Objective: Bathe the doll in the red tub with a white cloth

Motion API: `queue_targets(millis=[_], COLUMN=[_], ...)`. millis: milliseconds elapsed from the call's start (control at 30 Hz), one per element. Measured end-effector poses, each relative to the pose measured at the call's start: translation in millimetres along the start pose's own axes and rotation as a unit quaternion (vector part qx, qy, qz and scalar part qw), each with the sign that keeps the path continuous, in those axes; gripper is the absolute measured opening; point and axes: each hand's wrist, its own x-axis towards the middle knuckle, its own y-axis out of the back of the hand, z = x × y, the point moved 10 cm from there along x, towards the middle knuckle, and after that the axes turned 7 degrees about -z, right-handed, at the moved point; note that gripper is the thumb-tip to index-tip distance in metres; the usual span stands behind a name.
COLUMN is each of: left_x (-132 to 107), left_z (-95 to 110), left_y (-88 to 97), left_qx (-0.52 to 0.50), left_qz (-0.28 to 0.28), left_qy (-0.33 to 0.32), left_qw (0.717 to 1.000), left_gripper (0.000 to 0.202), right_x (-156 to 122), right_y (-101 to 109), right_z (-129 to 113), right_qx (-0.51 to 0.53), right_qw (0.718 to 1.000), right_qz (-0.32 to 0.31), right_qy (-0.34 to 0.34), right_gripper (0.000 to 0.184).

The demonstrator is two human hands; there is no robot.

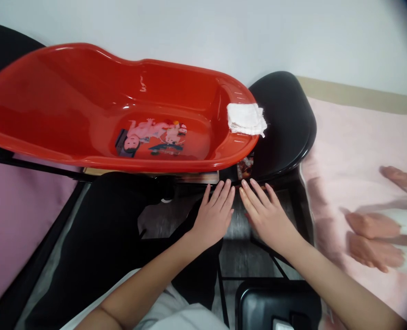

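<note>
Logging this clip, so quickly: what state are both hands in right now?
Left hand: open, fingers extended, nothing visibly held.
Right hand: open, fingers extended, nothing visibly held.

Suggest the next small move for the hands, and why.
I'd probably raise the right hand to the folded white cloth and pinch its edge. The cloth lies across the rim at the right end of the red tub, with nothing on top of it. The right hand and left hand both appear empty, fingers extended, below that end in the picture.
</note>
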Motion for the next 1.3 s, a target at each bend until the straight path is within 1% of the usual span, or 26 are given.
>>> queue_targets(millis=[133, 300, 567, 900, 1133, 1300], left_x=[0, -2, -4, -5, -5, -4], left_z=[3, 8, 18, 23, 23, 22], left_y=[1.9, 0.7, 1.7, -0.3, -8.1, -13.0], left_qx=[0.017, 0.019, 0.027, 0.032, 0.019, 0.013], left_qz=[-0.005, -0.013, -0.016, -0.026, -0.046, -0.064], left_qy=[-0.003, -0.003, 0.036, 0.041, 0.044, 0.043], left_qw=[1.000, 1.000, 0.999, 0.998, 0.998, 0.997], left_gripper=[0.058, 0.055, 0.060, 0.061, 0.061, 0.061], right_x=[1, 1, -1, -2, -2, -3], right_y=[2, 2, 3, -4, -7, -9], right_z=[-3, -6, -7, -10, -14, -14], right_qx=[0.013, 0.004, 0.006, 0.016, 0.017, 0.033], right_qw=[1.000, 1.000, 1.000, 1.000, 1.000, 0.999], right_qz=[0.002, -0.001, 0.001, 0.002, -0.008, -0.014], right_qy=[0.010, 0.016, 0.006, 0.008, 0.009, 0.010], right_gripper=[0.070, 0.069, 0.069, 0.070, 0.066, 0.071])
